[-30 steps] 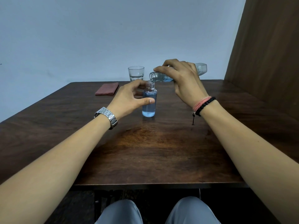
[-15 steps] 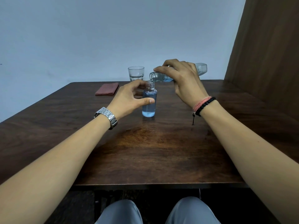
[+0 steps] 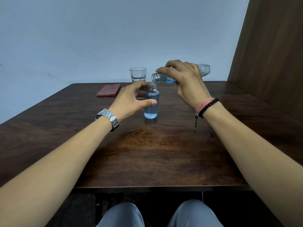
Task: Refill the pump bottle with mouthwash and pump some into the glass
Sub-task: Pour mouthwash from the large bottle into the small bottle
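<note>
A small clear pump bottle (image 3: 151, 110) stands upright mid-table with no pump on its neck, filled with blue liquid nearly up to its shoulder. My left hand (image 3: 131, 100) holds it, thumb across the front and fingers behind. My right hand (image 3: 186, 81) grips the larger clear mouthwash bottle (image 3: 204, 70), tipped almost level, its open mouth just above the small bottle's neck. A little blue liquid shows inside near its neck. A clear glass (image 3: 138, 74) stands behind at the table's far edge. The pump top is not visible.
A folded reddish-brown cloth (image 3: 108, 90) lies at the back left of the dark wooden table (image 3: 147, 153). A brown wooden panel (image 3: 270, 54) rises along the right side. My knees show below the near table edge.
</note>
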